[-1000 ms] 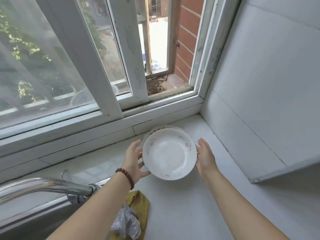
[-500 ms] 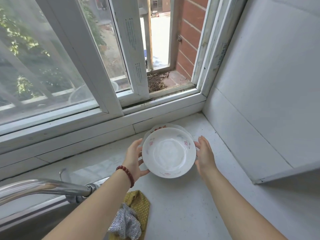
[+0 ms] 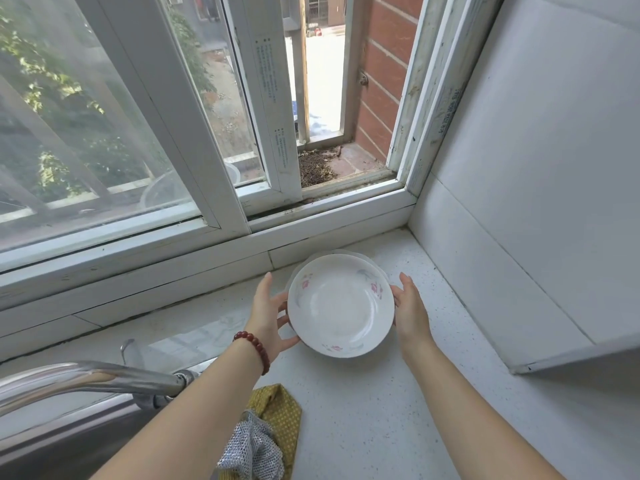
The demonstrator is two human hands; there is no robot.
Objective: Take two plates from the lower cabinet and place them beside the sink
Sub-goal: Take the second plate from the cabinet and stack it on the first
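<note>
Two white plates with pink and blue flower prints are stacked; the top plate (image 3: pixel 341 306) covers the lower plate (image 3: pixel 375 263), of which only a thin far rim shows. The stack is low over or on the white countertop (image 3: pixel 363 420) by the window; I cannot tell if it touches. My left hand (image 3: pixel 268 315) cups the stack's left edge, fingers under the rim. My right hand (image 3: pixel 410 308) grips the right edge. The sink (image 3: pixel 52 455) lies at the lower left.
A chrome faucet (image 3: pixel 93 379) arches over the sink's rim at the left. A yellow cloth (image 3: pixel 277 410) and a silvery mesh scrubber (image 3: pixel 254 452) lie by my left forearm. A white tiled wall (image 3: pixel 519 202) closes the right side. The window sill (image 3: pixel 242 251) runs behind.
Both hands have carried the stacked plates a little farther away, toward the window, and lower toward the countertop. The grip is unchanged.
</note>
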